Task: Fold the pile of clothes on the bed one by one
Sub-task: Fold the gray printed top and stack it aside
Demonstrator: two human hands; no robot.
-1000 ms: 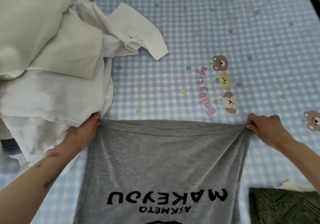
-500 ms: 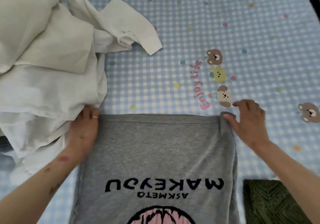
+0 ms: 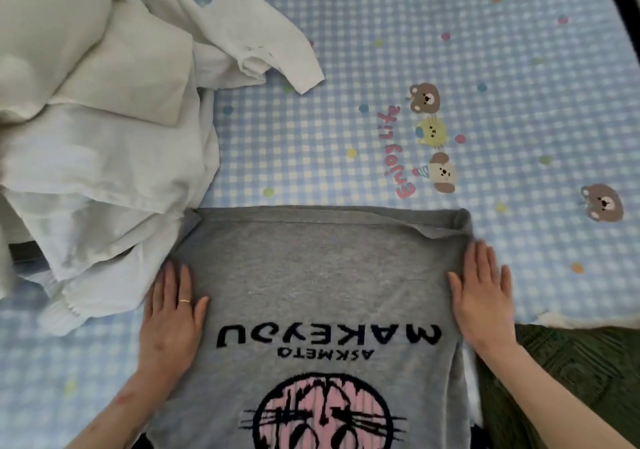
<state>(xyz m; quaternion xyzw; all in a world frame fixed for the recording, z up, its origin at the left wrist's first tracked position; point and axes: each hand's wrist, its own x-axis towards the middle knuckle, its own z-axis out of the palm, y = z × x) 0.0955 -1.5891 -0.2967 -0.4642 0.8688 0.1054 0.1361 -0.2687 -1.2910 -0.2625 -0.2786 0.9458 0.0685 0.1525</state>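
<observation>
Fingers (image 3: 173, 275) flat on one shirt (image 3: 322, 275).

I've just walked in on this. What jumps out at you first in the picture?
A grey T-shirt with bold black lettering and a pink cartoon face lies spread in the near middle of the bed, the left hand and right hand pressing flat on its side edges. At far left, a rumpled pile of white clothes lies on the blue checked sheet.

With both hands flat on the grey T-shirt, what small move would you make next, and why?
Probably smooth the far right corner: the grey T-shirt lies spread, the left hand and right hand pressing its sides, but its hem is bunched there.
</observation>
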